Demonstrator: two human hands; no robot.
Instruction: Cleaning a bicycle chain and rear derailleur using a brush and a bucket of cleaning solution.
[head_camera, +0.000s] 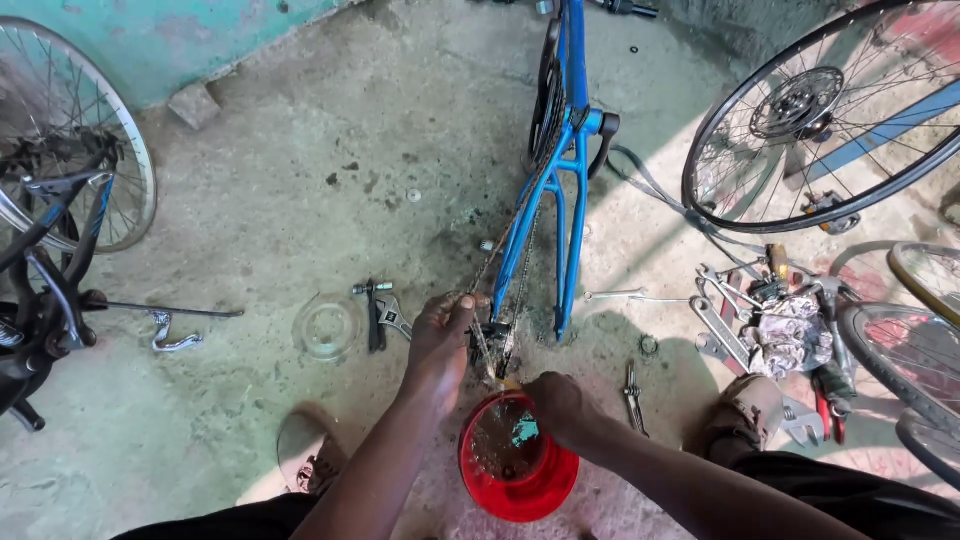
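Two hands (440, 345) hiding the derailleur (492, 345)

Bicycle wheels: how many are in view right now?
4: one at left, one with a disc upper right, two cut off at the right edge. Others may be hidden.

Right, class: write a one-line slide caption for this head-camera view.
Both hands, left hand and right hand, work at a blue bicycle frame's chain over a red bowl.
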